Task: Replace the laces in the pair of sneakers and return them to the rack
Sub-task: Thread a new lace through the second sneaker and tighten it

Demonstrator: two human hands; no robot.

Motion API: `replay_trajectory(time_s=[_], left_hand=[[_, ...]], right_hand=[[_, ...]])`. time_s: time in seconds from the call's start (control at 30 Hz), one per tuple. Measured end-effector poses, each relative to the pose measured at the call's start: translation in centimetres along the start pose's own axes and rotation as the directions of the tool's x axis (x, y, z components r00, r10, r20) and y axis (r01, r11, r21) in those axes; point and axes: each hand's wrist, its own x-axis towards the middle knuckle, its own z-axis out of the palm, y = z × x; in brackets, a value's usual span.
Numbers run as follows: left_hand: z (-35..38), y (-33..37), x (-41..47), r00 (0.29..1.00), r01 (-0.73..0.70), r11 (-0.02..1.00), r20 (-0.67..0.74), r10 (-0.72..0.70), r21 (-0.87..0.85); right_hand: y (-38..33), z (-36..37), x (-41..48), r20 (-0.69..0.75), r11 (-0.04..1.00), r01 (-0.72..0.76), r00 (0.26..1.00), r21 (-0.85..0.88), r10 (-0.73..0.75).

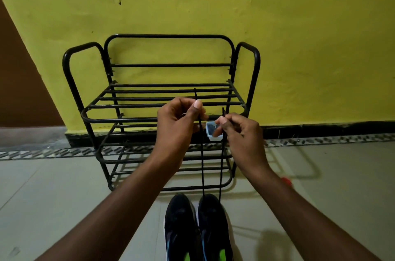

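Observation:
Two black sneakers stand side by side on the floor at the bottom centre, the left sneaker (180, 226) and the right sneaker (214, 226), toes toward the rack. A black lace (202, 166) rises in two taut strands from the right sneaker. My left hand (177, 122) pinches the left strand near its end, and my right hand (239, 132) pinches the right strand near its tip. Both hands are raised in front of the black metal shoe rack (136, 107), whose shelves are bare.
The rack stands against a yellow wall (299, 57). A small white container (212, 131) with something dark inside sits behind my hands by the rack's right side. A red object (286, 181) lies on the pale tiled floor at the right.

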Motion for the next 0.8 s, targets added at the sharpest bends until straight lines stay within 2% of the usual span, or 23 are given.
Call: replay_trajectory(time_s=[0.07, 0.17, 0.23, 0.3, 0.4, 0.5, 0.6, 0.7, 0.8], left_hand=[[-0.1, -1.0, 0.0, 1.000, 0.002, 0.999, 0.026, -0.002, 0.032], [-0.1, -3.4, -0.4, 0.999, 0.017, 0.983, 0.030, -0.023, 0.182], [-0.3, -5.9, -0.9, 1.000, 0.007, 0.946, 0.023, -0.015, 0.323], [-0.7, -8.8, -1.6, 0.996, -0.011, 0.894, 0.080, -0.028, 0.448], [-1.4, -14.1, -2.8, 0.951, -0.006, 0.768, 0.242, -0.194, 0.640], [-1.9, -18.9, -4.3, 0.850, -0.080, 0.599, 0.369, -0.377, 0.797], [-2.1, -23.0, -5.7, 0.791, -0.114, 0.509, 0.388, -0.473, 0.853], [-1.8, -25.2, -6.6, 0.762, -0.172, 0.393, 0.375, -0.528, 0.903], [-1.5, -26.4, -7.3, 0.740, -0.229, 0.335, 0.387, -0.550, 0.914]], right_hand=[[0.9, 0.0, -0.3, -0.002, 1.000, -0.005, 1.000, -0.015, 0.005], [2.8, -0.1, -0.8, 0.012, 0.998, -0.046, 0.999, -0.039, 0.047], [4.5, -0.2, -1.4, 0.089, 0.993, -0.111, 0.989, -0.042, 0.114], [6.5, -0.4, -2.5, 0.180, 0.977, -0.210, 0.960, -0.030, 0.212], [10.1, -0.2, -5.0, 0.284, 0.949, -0.296, 0.905, -0.110, 0.316], [14.1, 0.5, -7.3, 0.339, 0.906, -0.338, 0.847, -0.254, 0.411], [17.8, 1.4, -9.6, 0.349, 0.851, -0.338, 0.803, -0.402, 0.484], [20.8, 2.5, -11.6, 0.364, 0.797, -0.324, 0.759, -0.509, 0.541], [22.3, 3.4, -12.8, 0.388, 0.758, -0.296, 0.718, -0.582, 0.578]])
